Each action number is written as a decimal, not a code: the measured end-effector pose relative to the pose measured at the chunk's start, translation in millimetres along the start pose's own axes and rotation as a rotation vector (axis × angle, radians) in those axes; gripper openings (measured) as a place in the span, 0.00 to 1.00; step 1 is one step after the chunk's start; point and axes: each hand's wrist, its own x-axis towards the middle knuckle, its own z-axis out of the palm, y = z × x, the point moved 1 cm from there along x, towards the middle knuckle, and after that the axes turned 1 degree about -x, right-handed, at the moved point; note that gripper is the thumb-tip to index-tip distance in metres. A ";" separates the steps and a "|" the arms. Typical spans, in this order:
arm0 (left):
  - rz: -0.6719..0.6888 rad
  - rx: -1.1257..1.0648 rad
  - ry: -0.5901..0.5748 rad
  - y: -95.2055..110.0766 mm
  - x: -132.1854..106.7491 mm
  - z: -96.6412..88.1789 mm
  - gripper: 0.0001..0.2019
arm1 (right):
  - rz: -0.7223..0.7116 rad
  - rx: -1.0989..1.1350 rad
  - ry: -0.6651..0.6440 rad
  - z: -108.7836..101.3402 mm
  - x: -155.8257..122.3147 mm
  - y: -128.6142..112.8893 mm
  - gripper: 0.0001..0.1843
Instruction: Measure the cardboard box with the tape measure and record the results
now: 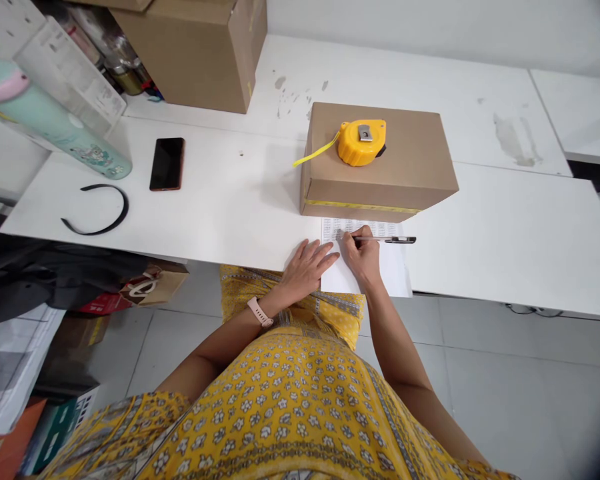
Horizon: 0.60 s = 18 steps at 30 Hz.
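Observation:
My right hand point(363, 257) is closed round a pen point(397, 239), its tip down at the printed rows of a white sheet of paper point(343, 275). Flat at the table's front edge lies my left hand point(307, 268), fingers spread, its fingertips by the paper's left side. Just beyond the sheet stands a closed cardboard box point(405, 150) with a yellow strip along its near side. A yellow tape measure point(363, 143) rests on the box top, with a yellow strap trailing left.
On the white table point(230, 200) lie a phone point(167, 164) and a black headband point(123, 207). A mint bottle point(75, 133) stands at the left. Behind is a larger cardboard box point(190, 57). Bags, including a paper bag point(163, 283), sit below the left edge.

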 end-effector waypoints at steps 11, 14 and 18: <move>0.005 0.010 0.026 0.2 0.0 2.0 0.33 | 0.006 -0.009 -0.008 0.3 -0.1 -1.5 0.13; 0.001 0.010 0.025 0.1 -0.3 1.9 0.33 | 0.005 -0.002 -0.006 0.1 -0.5 -2.1 0.14; 0.000 -0.004 0.013 0.4 -0.1 0.6 0.34 | 0.019 -0.001 -0.006 0.2 -0.3 -0.7 0.13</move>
